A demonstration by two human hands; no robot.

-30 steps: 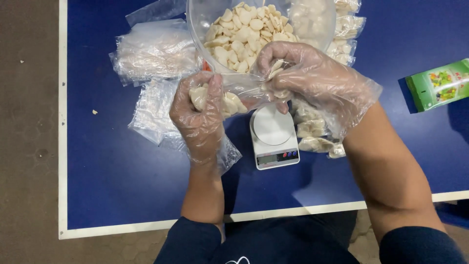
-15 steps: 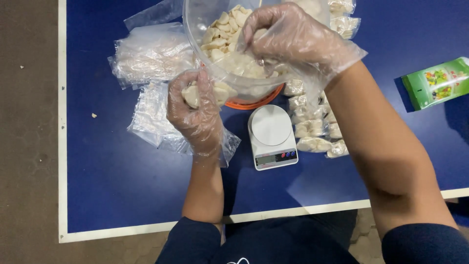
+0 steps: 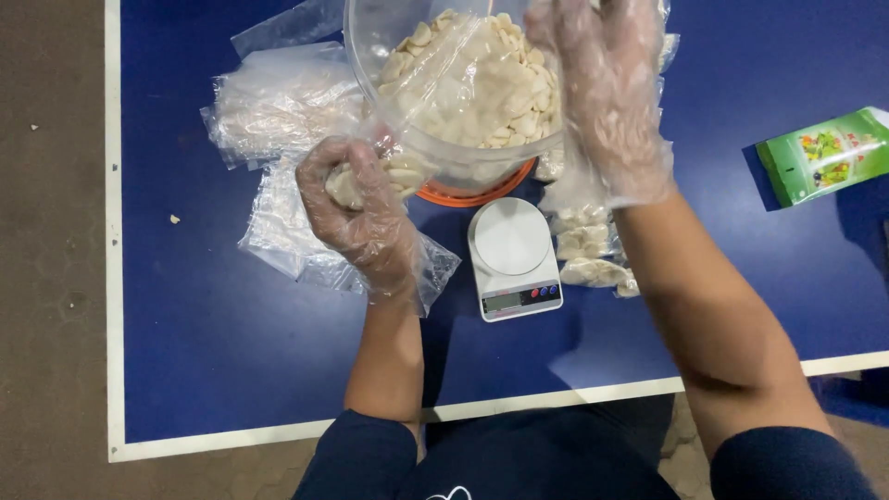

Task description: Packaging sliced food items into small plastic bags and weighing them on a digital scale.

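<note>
My left hand (image 3: 356, 218), in a thin plastic glove, is closed around the bottom of a clear plastic bag (image 3: 407, 139) with some white flat pieces in it. The bag's mouth lies up against the clear bowl (image 3: 369, 56), which is full of the same white pieces (image 3: 491, 93). My gloved right hand (image 3: 607, 102) hangs over the bowl's right side, its fingertips at the frame's top edge. I cannot see whether it holds any pieces.
A small white digital scale (image 3: 512, 259) sits on the blue table (image 3: 231, 352) just below the bowl. Filled clear packets (image 3: 588, 255) lie to its right, piles of clear bags (image 3: 278, 102) at left, a green packet (image 3: 824, 153) at far right.
My right hand left the bag's mouth, dipped into the bowl, and now sits higher and further right. My left hand with the bag has shifted slightly left.
</note>
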